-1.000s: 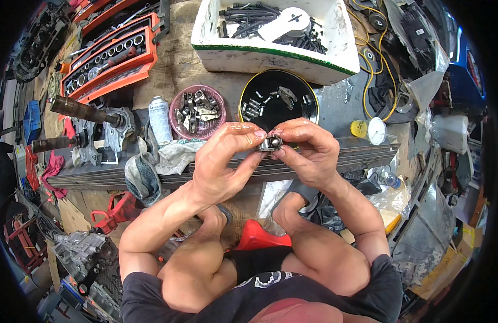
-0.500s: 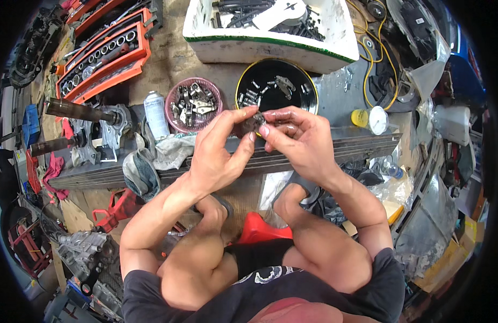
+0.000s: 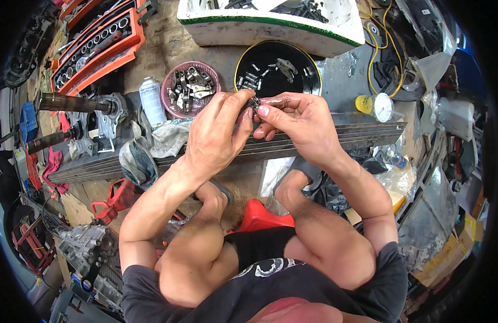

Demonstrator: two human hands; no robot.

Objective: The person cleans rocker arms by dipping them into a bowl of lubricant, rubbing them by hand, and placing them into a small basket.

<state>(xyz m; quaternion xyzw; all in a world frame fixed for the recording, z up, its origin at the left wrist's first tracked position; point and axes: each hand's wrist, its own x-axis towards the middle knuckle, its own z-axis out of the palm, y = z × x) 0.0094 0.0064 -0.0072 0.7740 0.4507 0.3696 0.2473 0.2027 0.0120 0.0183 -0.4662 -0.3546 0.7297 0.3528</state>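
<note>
My left hand (image 3: 215, 134) and my right hand (image 3: 308, 128) meet at the centre, fingers closed on a small dark metal part (image 3: 255, 102), partly hidden by fingertips and thumbs. My right fingers look greasy. Just beyond them sits a black round pan (image 3: 278, 51) with a yellow rim, holding several small shiny cylinders and a few flat metal pieces (image 3: 286, 69). To its left is a pink perforated basket (image 3: 215, 75) of similar metal pieces. A white spray can (image 3: 152, 99) stands beside that basket, and a grey rag (image 3: 171, 137) lies in front of it.
A white foam box (image 3: 270, 33) of dark bolts lies behind; orange socket trays (image 3: 125, 54) are upper left. Metal housings with shafts (image 3: 74, 105) sit left; a yellow cup (image 3: 367, 105) and yellow cable (image 3: 389, 43) right. A red stool (image 3: 257, 215) is below, between my legs.
Both hands have moved up toward the pan's front edge with the part. The part has been turned, and my left fingers now cover more of it. The whole view has shifted slightly.
</note>
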